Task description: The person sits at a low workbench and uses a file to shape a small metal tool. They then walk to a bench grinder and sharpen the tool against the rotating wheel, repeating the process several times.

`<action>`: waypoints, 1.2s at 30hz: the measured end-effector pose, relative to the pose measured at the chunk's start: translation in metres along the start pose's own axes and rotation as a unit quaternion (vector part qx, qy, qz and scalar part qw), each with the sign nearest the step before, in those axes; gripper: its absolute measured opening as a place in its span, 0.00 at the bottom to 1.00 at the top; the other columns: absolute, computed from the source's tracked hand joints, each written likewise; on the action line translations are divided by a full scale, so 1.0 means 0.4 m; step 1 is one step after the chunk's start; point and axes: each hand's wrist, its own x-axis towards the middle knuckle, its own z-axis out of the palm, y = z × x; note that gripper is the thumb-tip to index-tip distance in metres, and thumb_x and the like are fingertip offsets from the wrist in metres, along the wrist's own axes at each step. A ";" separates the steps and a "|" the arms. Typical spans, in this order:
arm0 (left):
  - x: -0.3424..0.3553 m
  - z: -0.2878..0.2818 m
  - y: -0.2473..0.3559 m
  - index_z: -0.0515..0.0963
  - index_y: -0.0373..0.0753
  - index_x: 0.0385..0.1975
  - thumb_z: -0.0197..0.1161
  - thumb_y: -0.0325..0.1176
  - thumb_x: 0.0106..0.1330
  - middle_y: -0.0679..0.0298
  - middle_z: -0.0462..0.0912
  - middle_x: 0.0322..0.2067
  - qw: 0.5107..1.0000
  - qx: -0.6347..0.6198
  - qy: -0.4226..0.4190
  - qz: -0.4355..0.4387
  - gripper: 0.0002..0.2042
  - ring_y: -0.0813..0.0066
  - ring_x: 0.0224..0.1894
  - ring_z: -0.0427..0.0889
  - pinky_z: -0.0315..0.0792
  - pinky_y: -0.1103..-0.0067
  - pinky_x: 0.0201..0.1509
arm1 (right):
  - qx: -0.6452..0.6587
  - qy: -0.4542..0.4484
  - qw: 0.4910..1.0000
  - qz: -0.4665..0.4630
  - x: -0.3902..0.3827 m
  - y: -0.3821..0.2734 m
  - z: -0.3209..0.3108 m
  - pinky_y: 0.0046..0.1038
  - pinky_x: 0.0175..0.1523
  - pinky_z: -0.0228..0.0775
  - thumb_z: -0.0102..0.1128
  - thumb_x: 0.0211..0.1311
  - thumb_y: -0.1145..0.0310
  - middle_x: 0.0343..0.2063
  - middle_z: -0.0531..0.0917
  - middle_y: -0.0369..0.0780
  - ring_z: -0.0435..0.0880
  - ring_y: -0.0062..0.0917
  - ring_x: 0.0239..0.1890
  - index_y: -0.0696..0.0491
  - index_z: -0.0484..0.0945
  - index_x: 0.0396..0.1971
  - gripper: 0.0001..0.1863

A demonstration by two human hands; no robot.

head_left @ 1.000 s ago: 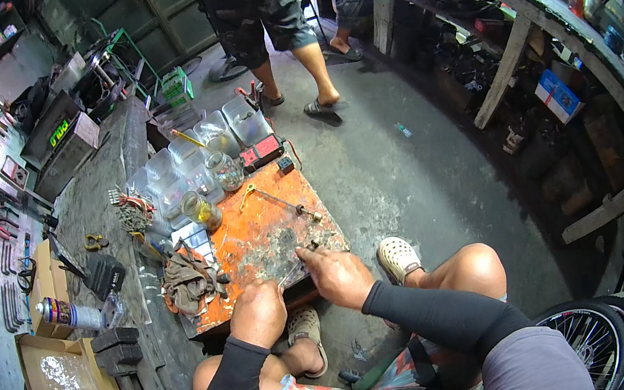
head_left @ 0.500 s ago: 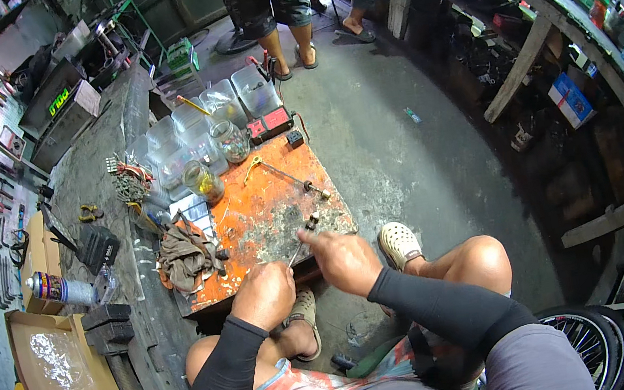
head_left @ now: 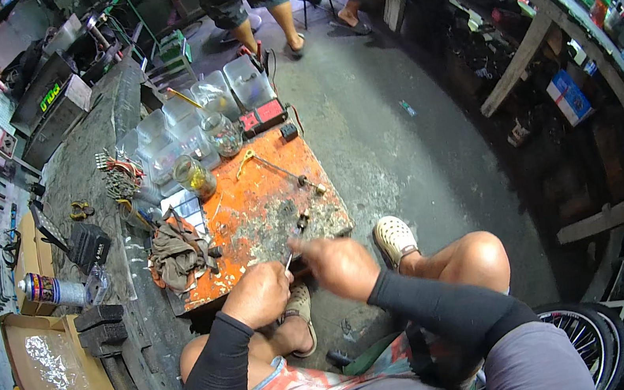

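Note:
My left hand (head_left: 257,294) is closed around a thin metal rod (head_left: 288,260), whose pale shaft shows between my two hands. Close beside it, my right hand (head_left: 342,266) is curled with its fingertips by the rod's far end; motion blurs it, and what it grips cannot be made out. Just beyond my fingertips a small dark metal part (head_left: 303,220) lies on the worn orange tabletop (head_left: 238,205). Farther back on the same top rests a long thin skewer with a yellow lever (head_left: 245,159) and a metal nut (head_left: 319,190) at its near end.
A crumpled grey-brown rag (head_left: 178,255) lies at the table's left. Behind stand glass jars (head_left: 194,178), clear plastic bins (head_left: 151,130) and a red-and-black device (head_left: 263,116). A bench with a vise (head_left: 101,330) runs along the left. Another person's legs (head_left: 283,19) are at the back.
My right hand has shifted slightly left and down beside the rod. At the back, the standing person's feet have moved apart. The whole view has shifted a little.

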 end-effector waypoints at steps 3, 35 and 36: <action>0.012 -0.020 0.005 0.84 0.29 0.40 0.54 0.33 0.82 0.59 0.88 0.27 0.997 -0.060 -0.052 -0.006 0.15 0.67 0.27 0.87 0.81 0.68 0.35 | 0.044 0.059 0.997 -0.023 -0.018 0.003 0.025 0.46 0.43 0.84 0.64 0.72 0.70 0.37 0.89 0.49 0.91 0.47 0.40 0.50 0.82 0.67 0.24; -0.032 -0.023 0.044 0.81 0.28 0.32 0.59 0.36 0.77 0.34 0.84 0.33 0.997 0.047 0.060 0.015 0.16 0.30 0.43 0.85 0.78 0.47 0.48 | 0.141 0.048 0.988 -0.028 -0.051 -0.053 0.045 0.44 0.49 0.85 0.63 0.73 0.70 0.42 0.90 0.52 0.92 0.47 0.45 0.52 0.83 0.65 0.22; -0.034 -0.025 0.045 0.81 0.28 0.32 0.59 0.36 0.77 0.34 0.84 0.33 0.998 0.042 0.054 0.007 0.16 0.30 0.43 0.85 0.78 0.47 0.48 | 0.116 0.062 0.991 -0.011 -0.044 -0.041 0.046 0.44 0.48 0.85 0.63 0.73 0.71 0.41 0.90 0.51 0.92 0.47 0.44 0.52 0.82 0.66 0.23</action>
